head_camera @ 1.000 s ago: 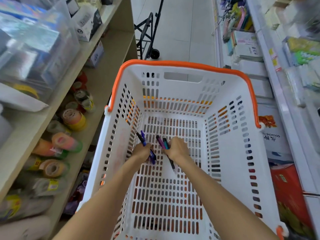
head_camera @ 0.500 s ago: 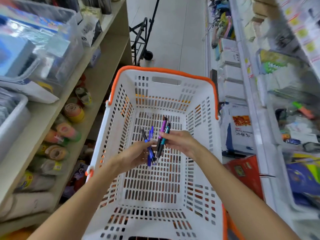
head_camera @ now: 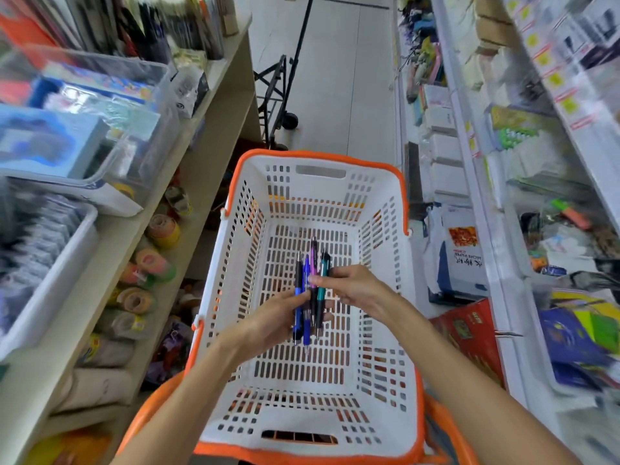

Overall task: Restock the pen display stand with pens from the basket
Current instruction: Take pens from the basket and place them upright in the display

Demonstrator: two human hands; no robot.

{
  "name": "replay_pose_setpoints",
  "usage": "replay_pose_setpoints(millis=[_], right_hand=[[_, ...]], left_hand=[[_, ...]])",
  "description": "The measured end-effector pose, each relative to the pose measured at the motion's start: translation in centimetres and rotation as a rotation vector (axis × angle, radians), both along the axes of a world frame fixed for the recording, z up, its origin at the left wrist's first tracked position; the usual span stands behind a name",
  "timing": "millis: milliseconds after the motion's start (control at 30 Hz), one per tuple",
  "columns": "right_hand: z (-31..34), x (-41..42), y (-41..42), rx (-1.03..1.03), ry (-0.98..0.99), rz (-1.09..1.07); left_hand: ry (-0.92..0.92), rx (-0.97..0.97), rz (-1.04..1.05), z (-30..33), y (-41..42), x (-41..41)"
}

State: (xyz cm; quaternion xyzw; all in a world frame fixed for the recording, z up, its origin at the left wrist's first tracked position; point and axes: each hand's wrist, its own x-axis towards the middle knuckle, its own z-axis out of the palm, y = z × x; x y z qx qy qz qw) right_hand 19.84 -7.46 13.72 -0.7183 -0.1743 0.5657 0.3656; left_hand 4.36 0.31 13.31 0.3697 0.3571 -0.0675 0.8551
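A white basket (head_camera: pixel 235 263) with an orange rim stands on the aisle floor below me. Above its slotted bottom both hands hold a small bunch of pens (head_camera: pixel 310 290), blue, purple, teal and dark ones, tips pointing toward me. My left hand (head_camera: pixel 268 323) grips the blue pens from below. My right hand (head_camera: pixel 355 286) pinches the purple and teal pens from the right. No other pens show on the basket bottom. A dark pen display (head_camera: pixel 167 28) stands blurred on the upper left shelf.
On the left, wooden shelves (head_camera: pixel 110 250) carry clear bins (head_camera: pixel 100 129), a white tray (head_camera: pixel 47 270) and tape rolls (head_camera: pixel 164 229). White shelves (head_camera: pixel 486 229) on the right hold stationery and boxes. A black folding trolley (head_camera: pixel 278 95) stands further down the tiled aisle.
Both hands have lifted the pens off the basket bottom and brought them together into one bunch. The view has tilted up, showing more of the shelves.
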Motion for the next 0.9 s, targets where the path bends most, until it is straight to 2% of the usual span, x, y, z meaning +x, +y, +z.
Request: replay_pose_setpoints(millis=[167, 267, 367, 600, 767, 833, 900], right_hand=[[0.6, 0.3, 0.0, -0.073, 0.020, 0.242], [1.5, 0.8, 0.6, 0.040, 0.066, 0.251], [2.7, 0.9, 1.9, 0.111, -0.036, 0.315], [4.4, 1.0, 3.1, 0.054, -0.185, 0.513], [3.9, 0.1, 3.4, 0.145, -0.224, 0.377], [3.9, 0.0, 3.4, 0.231, -0.244, 0.206], [4.3, 0.4, 3.9, 0.342, -0.227, -0.088]], left_hand=[[-0.038, -0.015, -0.069, -0.4, -0.3, -0.8], [-0.081, -0.068, -0.121, 0.1, 0.2, -1.0], [-0.062, -0.080, -0.165, 0.4, 0.2, -1.0], [-0.068, -0.117, -0.216, 0.8, 0.5, -1.7], [-0.007, 0.004, -0.122, 0.4, -0.6, -1.9], [0.001, 0.007, -0.125, 0.3, -0.4, -2.3], [0.008, -0.027, -0.125, 0.2, 0.0, -2.7]])
